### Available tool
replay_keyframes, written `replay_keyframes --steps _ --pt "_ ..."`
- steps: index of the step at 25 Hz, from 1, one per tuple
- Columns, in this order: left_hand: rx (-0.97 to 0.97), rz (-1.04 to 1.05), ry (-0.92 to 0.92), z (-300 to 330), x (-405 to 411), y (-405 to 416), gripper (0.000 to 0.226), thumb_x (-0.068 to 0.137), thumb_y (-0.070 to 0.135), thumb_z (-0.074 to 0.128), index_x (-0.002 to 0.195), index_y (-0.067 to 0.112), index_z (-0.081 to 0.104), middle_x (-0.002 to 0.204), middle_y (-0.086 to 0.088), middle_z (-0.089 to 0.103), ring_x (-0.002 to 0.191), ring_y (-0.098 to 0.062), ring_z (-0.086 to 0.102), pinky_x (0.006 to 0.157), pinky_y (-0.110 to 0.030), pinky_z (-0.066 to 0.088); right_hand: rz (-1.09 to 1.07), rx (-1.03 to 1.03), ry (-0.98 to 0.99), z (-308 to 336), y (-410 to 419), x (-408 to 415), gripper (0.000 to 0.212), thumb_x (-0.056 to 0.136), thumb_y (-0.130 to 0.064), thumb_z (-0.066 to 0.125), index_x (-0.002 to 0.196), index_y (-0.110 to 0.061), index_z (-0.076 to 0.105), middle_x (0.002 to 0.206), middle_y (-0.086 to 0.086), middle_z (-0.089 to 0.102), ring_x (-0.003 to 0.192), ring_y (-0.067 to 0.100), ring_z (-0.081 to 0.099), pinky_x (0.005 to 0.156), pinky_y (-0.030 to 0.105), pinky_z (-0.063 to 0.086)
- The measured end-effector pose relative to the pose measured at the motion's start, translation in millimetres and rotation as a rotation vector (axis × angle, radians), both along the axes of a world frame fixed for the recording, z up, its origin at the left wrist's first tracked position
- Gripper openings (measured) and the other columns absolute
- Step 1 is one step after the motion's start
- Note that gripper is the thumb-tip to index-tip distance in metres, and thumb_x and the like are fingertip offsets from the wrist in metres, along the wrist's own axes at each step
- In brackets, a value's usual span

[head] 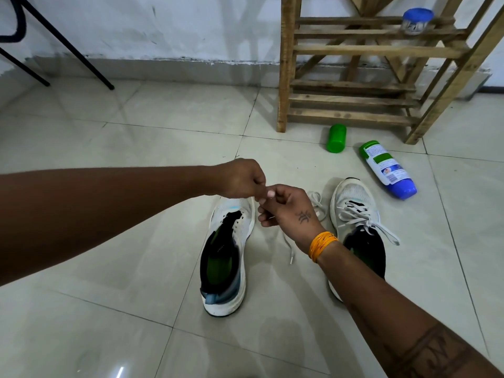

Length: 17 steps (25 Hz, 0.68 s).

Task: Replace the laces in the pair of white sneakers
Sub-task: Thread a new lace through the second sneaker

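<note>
Hands (242,179) (283,207) pinch flat white lace (289,248) (woven).

Both hands meet above the tiled floor (109,214): the left hand (242,178) and right hand (286,208) pinch a white lace (289,248) whose end dangles between two white sneakers. The left sneaker (229,257) is unlaced; the right sneaker (354,211) is laced.
</note>
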<state>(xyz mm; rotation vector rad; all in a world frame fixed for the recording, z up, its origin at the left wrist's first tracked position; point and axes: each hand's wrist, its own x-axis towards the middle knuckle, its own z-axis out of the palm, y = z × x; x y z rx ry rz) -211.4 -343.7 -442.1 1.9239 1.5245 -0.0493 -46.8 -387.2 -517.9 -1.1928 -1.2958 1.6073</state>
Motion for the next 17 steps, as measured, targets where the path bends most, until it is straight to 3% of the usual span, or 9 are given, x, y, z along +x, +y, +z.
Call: replay_keyframes --steps 3,6,10,12,14,17 --pt "-0.006 0.133 -0.076 4 -12 -5 0.027 0.095 0.035 0.071 0.078 0.015 0.076 0.063 0.002 0.064 0.048 -0.007 0.05 0.047 -0.018 0.043 -0.1 -0.033 -0.013 -10 2 11 0.016 0.099 -0.006 0.063 0.093 0.007 0.068 0.07 0.012 0.065 0.064 0.027 0.063 0.063 0.036 0.057" --pt "-0.052 0.145 -0.117 3 -16 -16 0.024 0.098 0.031 0.067 0.083 0.015 0.077 0.07 -0.002 0.07 0.048 -0.006 0.055 0.053 -0.021 0.05 -0.057 -0.037 -0.021 -12 -1 13 0.014 0.099 -0.005 0.063 0.095 0.006 0.07 0.074 0.014 0.067 0.067 0.026 0.066 0.065 0.036 0.06" --pt "0.037 0.288 -0.23 -6 -15 -21 0.024 0.099 0.025 0.065 0.082 0.01 0.074 0.07 -0.007 0.072 0.053 -0.014 0.064 0.056 -0.028 0.056 -0.018 -0.018 -0.042 -10 -4 8 0.013 0.098 -0.006 0.064 0.092 0.003 0.071 0.078 0.017 0.066 0.064 0.025 0.066 0.062 0.035 0.058" --pt "0.08 0.288 -0.252 -11 -15 -23 0.024 0.099 0.022 0.064 0.081 0.008 0.073 0.068 -0.008 0.072 0.053 -0.016 0.066 0.057 -0.029 0.058 -0.018 -0.022 -0.054 -9 -5 9 0.011 0.097 -0.007 0.065 0.104 -0.003 0.073 0.092 0.015 0.068 0.061 0.025 0.066 0.06 0.037 0.058" --pt "0.101 0.257 -0.248 -15 -12 -27 0.023 0.099 0.024 0.066 0.082 0.009 0.073 0.068 -0.008 0.072 0.053 -0.015 0.066 0.057 -0.028 0.058 -0.017 -0.015 -0.064 -8 -6 6 0.022 0.097 -0.008 0.067 0.118 -0.009 0.07 0.107 0.014 0.066 0.059 0.025 0.067 0.06 0.037 0.059" --pt "0.139 0.254 -0.249 -21 -7 -32 0.026 0.096 0.031 0.071 0.077 0.013 0.072 0.066 -0.005 0.071 0.052 -0.011 0.064 0.053 -0.023 0.053 -0.057 0.007 -0.032 -11 -5 -1 0.009 0.098 -0.006 0.064 0.098 0.001 0.069 0.086 0.023 0.068 0.061 0.024 0.068 0.058 0.034 0.057"
